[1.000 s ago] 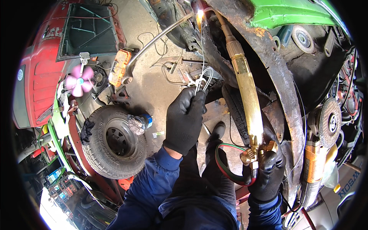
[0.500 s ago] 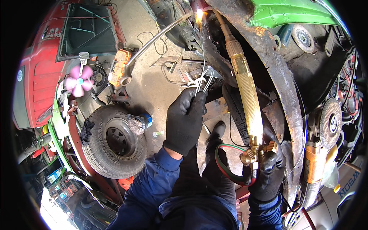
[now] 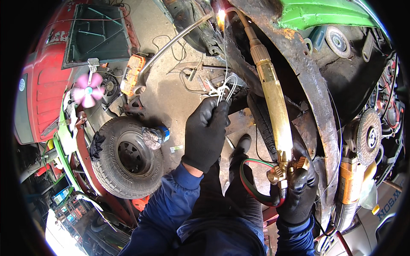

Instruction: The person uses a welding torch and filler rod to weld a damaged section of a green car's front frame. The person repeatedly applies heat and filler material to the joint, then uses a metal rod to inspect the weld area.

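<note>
My right hand [image 3: 299, 192], in a black glove, grips a brass gas welding torch [image 3: 275, 102] by its valve end. Red and green hoses [image 3: 247, 183] run from that end. The torch's thin curved tip reaches up to a bright flame [image 3: 221, 15] against a rusty metal panel [image 3: 314, 81]. My left hand [image 3: 207, 134], also black-gloved, pinches a looped bundle of pale filler wire [image 3: 231, 88]. One straight strand of it rises to the glowing spot. The exact contact there is lost in the glare.
An angle grinder [image 3: 350, 179] stands at the right beside the panel, and a grinding disc [image 3: 338, 42] lies farther up. A large tyre [image 3: 128, 158], a pink fan [image 3: 88, 90] and an orange case [image 3: 133, 75] are at the left. Cables [image 3: 183, 55] cross the floor.
Almost nothing differs. The flame and wire end have shifted very slightly to the left; both hands keep the same hold.
</note>
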{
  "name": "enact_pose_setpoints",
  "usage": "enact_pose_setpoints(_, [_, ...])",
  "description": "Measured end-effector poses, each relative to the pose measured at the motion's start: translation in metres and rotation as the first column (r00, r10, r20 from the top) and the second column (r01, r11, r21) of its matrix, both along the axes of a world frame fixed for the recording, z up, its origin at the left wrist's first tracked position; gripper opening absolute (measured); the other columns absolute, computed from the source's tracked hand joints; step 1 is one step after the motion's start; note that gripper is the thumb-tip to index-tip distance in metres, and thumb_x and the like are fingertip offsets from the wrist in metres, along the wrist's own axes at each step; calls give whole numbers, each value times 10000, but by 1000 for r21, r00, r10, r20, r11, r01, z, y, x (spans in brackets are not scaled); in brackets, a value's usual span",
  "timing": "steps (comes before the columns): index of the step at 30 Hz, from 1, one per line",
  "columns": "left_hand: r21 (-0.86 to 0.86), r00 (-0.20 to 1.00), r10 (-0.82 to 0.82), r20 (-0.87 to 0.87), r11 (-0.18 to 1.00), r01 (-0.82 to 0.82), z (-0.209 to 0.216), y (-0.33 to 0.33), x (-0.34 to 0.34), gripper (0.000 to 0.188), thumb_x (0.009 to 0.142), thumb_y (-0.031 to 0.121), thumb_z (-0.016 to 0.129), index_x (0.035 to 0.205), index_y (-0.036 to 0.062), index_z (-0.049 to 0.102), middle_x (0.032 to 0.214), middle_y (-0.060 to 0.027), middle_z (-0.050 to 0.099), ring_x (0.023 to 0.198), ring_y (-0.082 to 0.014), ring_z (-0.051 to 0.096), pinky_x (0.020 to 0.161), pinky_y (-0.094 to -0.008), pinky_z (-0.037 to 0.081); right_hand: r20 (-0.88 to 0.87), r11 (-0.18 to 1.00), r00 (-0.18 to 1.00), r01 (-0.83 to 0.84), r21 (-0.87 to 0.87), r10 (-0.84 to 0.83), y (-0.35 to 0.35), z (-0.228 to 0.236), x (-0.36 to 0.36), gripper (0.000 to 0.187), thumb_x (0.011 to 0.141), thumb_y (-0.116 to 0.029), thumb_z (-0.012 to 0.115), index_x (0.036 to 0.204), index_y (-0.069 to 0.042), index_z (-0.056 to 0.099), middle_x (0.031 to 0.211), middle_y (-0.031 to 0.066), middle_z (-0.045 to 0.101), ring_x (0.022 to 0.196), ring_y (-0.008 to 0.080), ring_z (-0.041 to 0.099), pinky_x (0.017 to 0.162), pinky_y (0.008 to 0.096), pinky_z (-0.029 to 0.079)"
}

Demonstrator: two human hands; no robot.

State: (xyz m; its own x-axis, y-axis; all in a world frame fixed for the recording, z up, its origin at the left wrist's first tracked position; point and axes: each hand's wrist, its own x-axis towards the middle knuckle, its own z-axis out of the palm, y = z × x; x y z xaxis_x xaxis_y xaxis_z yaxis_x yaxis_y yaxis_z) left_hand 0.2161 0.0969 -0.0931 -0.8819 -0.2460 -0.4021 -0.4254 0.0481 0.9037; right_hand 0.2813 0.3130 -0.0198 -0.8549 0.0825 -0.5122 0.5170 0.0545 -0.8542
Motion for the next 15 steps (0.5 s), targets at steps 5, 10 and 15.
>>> enact_pose_setpoints(5, [4, 1000, 11, 26, 1000, -11, 2, 1, 1, 159, 1096, 159, 611, 1059, 21, 679, 750, 23, 580, 677, -38, 501, 617, -245, 432, -28, 995, 999, -31, 95, 34, -2, 1, -3, 878, 999, -790, 500, 1291, 33, 587, 873, 87, 723, 654, 125, 675, 561, 250, 524])
enact_pose_setpoints(10, [-2, 999, -1, 44, 1000, 1, 5, -1, -1, 168, 1097, 170, 611, 1069, 19, 682, 744, 23, 577, 669, -36, 495, 609, -245, 428, -34, 999, 999, -2, 52, 4, -5, 2, -3, 864, 1000, -790, 499, 1241, 34, 592, 877, 87, 726, 660, 125, 678, 566, 252, 528])
enact_pose_setpoints(15, [8, 999, -4, 42, 1000, 4, 4, -2, -2, 173, 1098, 180, 613, 1077, 22, 680, 742, 24, 574, 661, -32, 487, 600, -243, 420, 54, 999, 998, -30, 12, 30, 2, 5, -2, 848, 1002, -766, 530, 1247, 44, 585, 909, 106, 729, 721, 136, 698, 619, 263, 554])
